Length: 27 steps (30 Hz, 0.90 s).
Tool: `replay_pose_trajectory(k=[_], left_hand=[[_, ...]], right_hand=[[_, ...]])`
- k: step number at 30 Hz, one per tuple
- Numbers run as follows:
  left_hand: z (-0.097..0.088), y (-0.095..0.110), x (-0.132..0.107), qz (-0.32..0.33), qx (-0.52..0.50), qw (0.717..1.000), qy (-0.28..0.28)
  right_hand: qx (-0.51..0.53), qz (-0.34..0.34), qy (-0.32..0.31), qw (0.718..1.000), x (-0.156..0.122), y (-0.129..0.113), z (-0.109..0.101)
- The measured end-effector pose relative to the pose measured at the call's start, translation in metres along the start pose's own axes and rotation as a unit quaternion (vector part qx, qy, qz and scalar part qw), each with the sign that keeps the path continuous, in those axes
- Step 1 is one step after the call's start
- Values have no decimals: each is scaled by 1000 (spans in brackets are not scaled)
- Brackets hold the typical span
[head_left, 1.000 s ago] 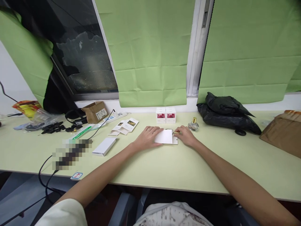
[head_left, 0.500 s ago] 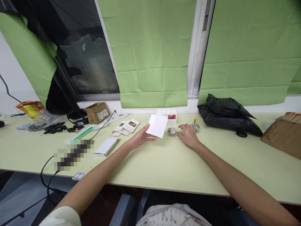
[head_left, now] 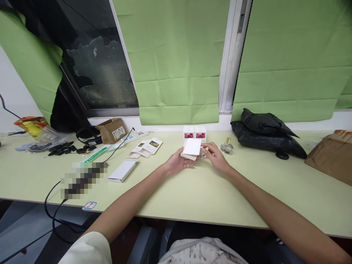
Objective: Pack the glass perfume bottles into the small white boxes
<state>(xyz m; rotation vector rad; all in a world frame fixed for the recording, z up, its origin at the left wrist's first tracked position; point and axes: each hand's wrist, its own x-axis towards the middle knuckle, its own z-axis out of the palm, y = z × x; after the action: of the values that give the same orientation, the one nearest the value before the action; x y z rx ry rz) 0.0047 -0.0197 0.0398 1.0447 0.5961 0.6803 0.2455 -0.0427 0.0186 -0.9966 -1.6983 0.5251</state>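
Note:
My left hand (head_left: 176,162) holds a small white box (head_left: 191,147) over the table, thumb on its near left edge and fingers beneath. At the box's right edge, the bent thumb and fingertips of my right hand (head_left: 216,157) close on it. Behind and under those fingers shows part of a clear glass bottle (head_left: 202,155), mostly hidden. To the right of my right hand stands a glass perfume bottle (head_left: 227,147) with a gold top.
White boxes with pink pictures (head_left: 194,133) stand at the back. On the left lie a flat white box (head_left: 122,171), unfolded cartons (head_left: 148,147), cables and an open brown carton (head_left: 111,131). Black bags (head_left: 266,132) and a cardboard box (head_left: 331,157) sit on the right.
My left hand has tilted the white box and brought it lower and to the right. My right hand has moved slightly left, from beside the bottles to the box's edge.

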Motion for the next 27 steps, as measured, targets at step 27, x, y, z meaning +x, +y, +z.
replay_pose_trajectory(k=[27], left_hand=[[-9,-4,-4,224,392,872,188]], right_hand=[[90,44,-31,994,0,1,3]])
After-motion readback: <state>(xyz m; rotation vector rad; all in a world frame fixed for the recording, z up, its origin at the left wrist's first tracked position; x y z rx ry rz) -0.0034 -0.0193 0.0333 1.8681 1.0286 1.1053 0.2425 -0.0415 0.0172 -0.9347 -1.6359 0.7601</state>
